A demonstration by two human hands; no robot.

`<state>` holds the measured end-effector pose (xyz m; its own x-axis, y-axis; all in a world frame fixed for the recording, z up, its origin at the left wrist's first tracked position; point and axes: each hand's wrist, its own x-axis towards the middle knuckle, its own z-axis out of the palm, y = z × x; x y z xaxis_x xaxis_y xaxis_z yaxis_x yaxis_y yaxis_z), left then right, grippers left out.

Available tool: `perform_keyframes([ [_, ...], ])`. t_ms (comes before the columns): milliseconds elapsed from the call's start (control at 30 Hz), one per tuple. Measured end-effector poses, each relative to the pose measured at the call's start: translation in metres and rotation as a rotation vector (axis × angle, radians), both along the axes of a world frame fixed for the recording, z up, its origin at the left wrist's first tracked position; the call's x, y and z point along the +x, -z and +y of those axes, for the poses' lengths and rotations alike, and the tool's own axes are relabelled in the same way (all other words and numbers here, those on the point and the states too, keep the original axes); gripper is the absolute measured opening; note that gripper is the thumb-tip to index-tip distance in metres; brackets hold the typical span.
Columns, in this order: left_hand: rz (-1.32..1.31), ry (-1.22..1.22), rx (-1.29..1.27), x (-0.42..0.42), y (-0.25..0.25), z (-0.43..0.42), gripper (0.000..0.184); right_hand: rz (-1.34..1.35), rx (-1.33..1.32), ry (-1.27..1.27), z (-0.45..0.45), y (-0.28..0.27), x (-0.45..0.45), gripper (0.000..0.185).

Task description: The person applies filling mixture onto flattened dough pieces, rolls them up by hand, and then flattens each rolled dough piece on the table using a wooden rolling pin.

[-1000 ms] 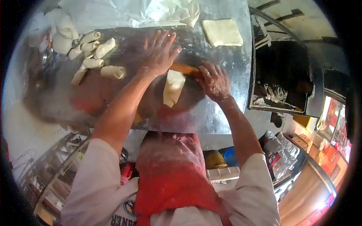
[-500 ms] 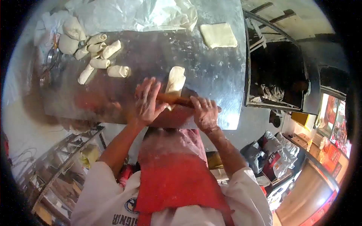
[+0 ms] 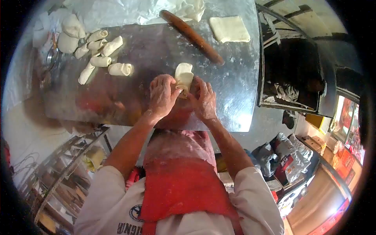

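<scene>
A flattened strip of dough (image 3: 183, 72) lies on the metal table in front of me, its near end curled over on itself. My left hand (image 3: 161, 96) is at the strip's left side, fingers bent and thumb pressing the curled end. On the opposite side my right hand (image 3: 204, 101) curves inward, with its thumb at the near edge of the dough. Both hands grip that end between them. Beyond them a brown wooden rolling pin (image 3: 192, 37) rests slantwise on the table, touched by neither hand.
Several rolled dough pieces (image 3: 112, 46) sit at the left, beside larger dough lumps (image 3: 68, 43). A square dough sheet (image 3: 230, 29) lies at the far right of the metal table (image 3: 137, 94). Plastic sheeting (image 3: 117, 11) covers the back. A dark open cabinet (image 3: 291, 74) stands right of the table.
The rolling pin has left my hands and now lies farther back on the table. Both hands have closed in around the strip's near end, which is now curled.
</scene>
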<state>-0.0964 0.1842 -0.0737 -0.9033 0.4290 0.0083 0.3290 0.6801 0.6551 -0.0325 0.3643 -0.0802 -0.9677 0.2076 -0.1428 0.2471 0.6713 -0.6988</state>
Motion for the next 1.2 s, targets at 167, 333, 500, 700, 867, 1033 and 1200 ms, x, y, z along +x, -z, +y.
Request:
perform_keyframes([
  [167,0.05,-0.022,0.035,-0.009,-0.005,0.001,0.035,-0.019,0.017,0.063,0.002,0.01,-0.007,0.074],
  [333,0.077,0.041,0.165,-0.06,0.018,0.019,0.039,-0.114,-0.082,0.162,-0.001,-0.002,-0.018,0.084],
  [500,-0.25,-0.021,0.019,-0.09,0.016,0.054,0.041,-0.202,-0.132,0.229,-0.003,-0.003,-0.025,0.089],
  [700,-0.092,0.4,-0.067,-0.048,-0.033,0.016,0.025,-0.264,-0.07,0.286,-0.004,0.0,-0.034,0.088],
  [867,0.264,0.434,-0.126,-0.002,-0.029,-0.015,0.028,-0.349,-0.155,0.027,0.026,0.005,-0.038,0.072],
  [1033,0.206,0.411,-0.129,-0.003,-0.037,-0.008,0.03,0.17,0.387,0.088,0.065,-0.019,-0.106,0.051],
  [1200,0.084,0.263,-0.026,-0.033,-0.04,0.041,0.035,0.074,0.39,-0.023,0.094,0.005,-0.095,0.049],
])
